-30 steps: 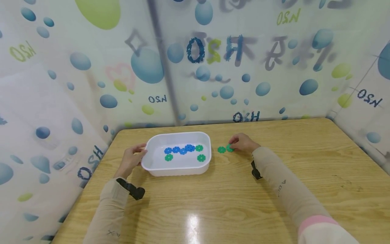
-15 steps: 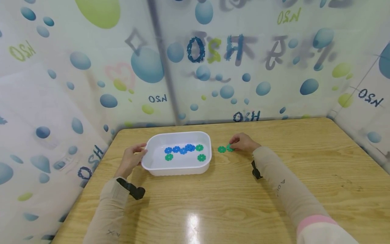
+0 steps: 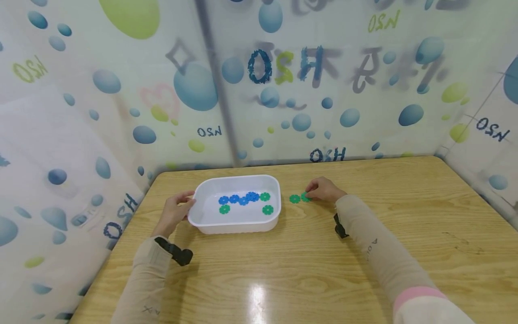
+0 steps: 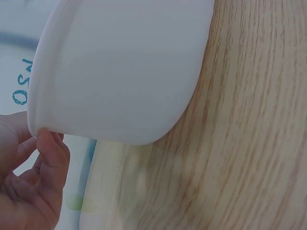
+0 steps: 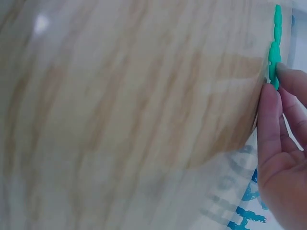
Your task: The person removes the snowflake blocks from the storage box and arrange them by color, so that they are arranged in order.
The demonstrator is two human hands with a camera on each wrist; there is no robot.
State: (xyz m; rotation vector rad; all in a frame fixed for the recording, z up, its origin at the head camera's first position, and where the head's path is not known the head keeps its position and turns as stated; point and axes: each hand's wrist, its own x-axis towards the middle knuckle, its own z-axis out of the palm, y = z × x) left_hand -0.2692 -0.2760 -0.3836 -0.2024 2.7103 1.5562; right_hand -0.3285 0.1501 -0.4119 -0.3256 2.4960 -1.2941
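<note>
At the left end of a white plastic basin [image 3: 238, 228], my left hand [image 3: 174, 213] holds the rim; the left wrist view has its fingers [image 4: 52, 153] bent at the rim's edge. My right hand [image 3: 323, 190] pinches a green snowflake disc [image 5: 274, 62] between thumb and fingers, to the right of the basin. A second green disc [image 5: 277, 24] extends from it edge to edge, seen side-on in the right wrist view. The pinching fingers partly cover the held disc. Inside the basin lie several blue snowflake discs [image 3: 234, 199] in a row and three green discs [image 3: 224, 209].
All of this stands toward the back of a wood-grain table [image 3: 307, 279]. Behind it rises a white curtain [image 3: 356, 148] printed with blue and green drops. A black wrist strap [image 3: 176, 252] sits on the left sleeve and another [image 3: 340, 226] on the right.
</note>
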